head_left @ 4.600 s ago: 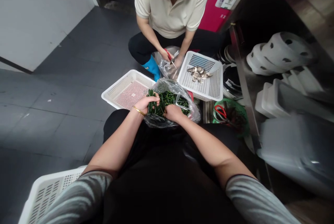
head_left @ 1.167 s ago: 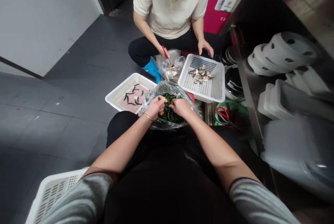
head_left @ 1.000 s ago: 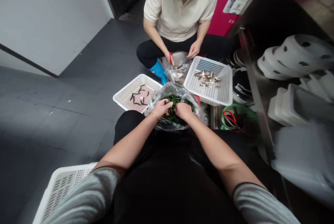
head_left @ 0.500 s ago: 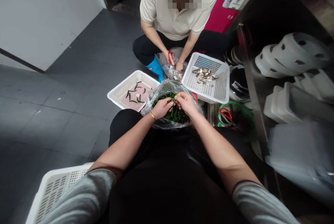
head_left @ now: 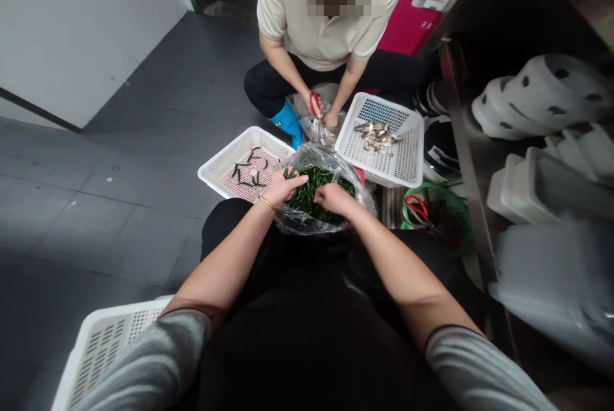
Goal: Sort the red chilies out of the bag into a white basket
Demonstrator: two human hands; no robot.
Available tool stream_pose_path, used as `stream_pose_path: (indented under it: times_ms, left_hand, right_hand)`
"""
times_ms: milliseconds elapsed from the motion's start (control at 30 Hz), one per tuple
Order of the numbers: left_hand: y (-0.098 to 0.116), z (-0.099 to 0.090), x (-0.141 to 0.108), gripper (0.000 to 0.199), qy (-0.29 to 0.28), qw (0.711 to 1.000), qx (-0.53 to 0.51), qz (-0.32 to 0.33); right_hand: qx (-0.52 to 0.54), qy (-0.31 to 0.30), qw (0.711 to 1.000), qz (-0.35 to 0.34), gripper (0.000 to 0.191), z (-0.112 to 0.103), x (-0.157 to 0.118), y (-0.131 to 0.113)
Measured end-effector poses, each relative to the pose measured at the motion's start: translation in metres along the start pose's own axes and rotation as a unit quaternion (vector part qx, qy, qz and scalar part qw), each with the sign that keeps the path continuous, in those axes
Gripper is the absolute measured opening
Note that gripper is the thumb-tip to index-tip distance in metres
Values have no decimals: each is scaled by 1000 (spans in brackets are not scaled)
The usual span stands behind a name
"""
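Observation:
Between my knees sits a clear plastic bag point(head_left: 307, 225) full of slim dark green chili peppers point(head_left: 311, 197). My left hand point(head_left: 282, 188), with a gold bracelet at the wrist, is closed around a green chili pepper point(head_left: 289, 173) at the bag's left side. Over the bag's right half, my right hand point(head_left: 332, 197) has its fingers curled down against the peppers; its fingertips are hidden, so what they grip cannot be seen. Left of the bag, a white perforated basket point(head_left: 211, 171) holds several separate green peppers point(head_left: 248, 174).
Opposite me squats a person point(head_left: 330, 34) with red-handled scissors point(head_left: 315, 104) over a plastic bag. A white basket point(head_left: 410, 165) holds mushrooms point(head_left: 377, 135). At right are red-handled scissors point(head_left: 416, 208), a shelf edge point(head_left: 472, 187) and white containers point(head_left: 551, 187). Another basket point(head_left: 86, 334) stands lower left.
My hands have come apart from their meeting point above the bag. The left moved left toward the basket with a pepper; the right dropped lower onto the peppers.

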State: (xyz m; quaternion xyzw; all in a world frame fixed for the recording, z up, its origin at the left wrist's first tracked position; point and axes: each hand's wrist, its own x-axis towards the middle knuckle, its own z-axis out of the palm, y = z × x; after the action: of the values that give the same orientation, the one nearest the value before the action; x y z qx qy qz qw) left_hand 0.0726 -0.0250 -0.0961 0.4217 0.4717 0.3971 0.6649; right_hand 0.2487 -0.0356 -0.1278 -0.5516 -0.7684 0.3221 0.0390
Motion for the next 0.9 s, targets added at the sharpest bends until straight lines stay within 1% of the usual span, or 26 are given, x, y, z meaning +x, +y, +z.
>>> stream_pose_path:
  times_ms: [67,133,200,267,333,367,400,433,500,533,600,667,700,767,833,900]
  left_hand:
    - [-5,1,1,43,28,998,62,15]
    - [-10,4,2,32,36,988,135,59]
    - [-15,9,4,23,8,971,219,94]
    - [-20,15,5,23,-33,953,283,105]
    - [-24,19,5,18,-54,943,313,105]
    - [-24,20,4,17,-63,941,316,104]
    - [-24,20,3,19,-75,941,314,100]
    - [-23,19,1,22,-96,941,310,92]
    - [-19,16,-4,29,-160,940,296,57]
    - [-16,14,-6,33,-198,937,285,25]
    - [-12,11,-12,41,-271,926,256,-59]
    - [-11,9,-16,50,-318,913,211,-143]
    - [-11,9,-17,54,-327,911,183,-171]
    - [-16,10,-17,60,-321,917,127,-197]
    - [-22,13,-14,62,-289,930,98,-205]
    - [-26,15,-9,62,-235,942,109,-212]
  right_hand:
    - [104,52,992,43,15,-16,-1,18]
    - [239,75,965,71,18,-28,-4,29]
    - [373,72,923,69,21,-34,-7,29]
    - [471,77,878,47,27,-35,-9,23]
    - [525,82,847,21,33,-33,-11,15]
    - [536,77,841,8,35,-31,-12,12]
    - [534,66,843,-6,36,-30,-13,9]
    - [521,52,852,-21,36,-30,-14,7]
    - [471,22,880,-52,35,-29,-18,4]
    - [445,9,893,-66,34,-29,-21,3]
    - [408,-28,908,-87,34,-28,-27,3]
    - [380,-48,919,-96,36,-24,-34,3]
    - [356,-39,929,-96,36,-21,-37,4]
    - [258,22,961,-98,37,-14,-40,4]
    - [101,96,986,-91,34,-8,-39,5]
    - [-57,130,988,-56,31,-4,-33,5]
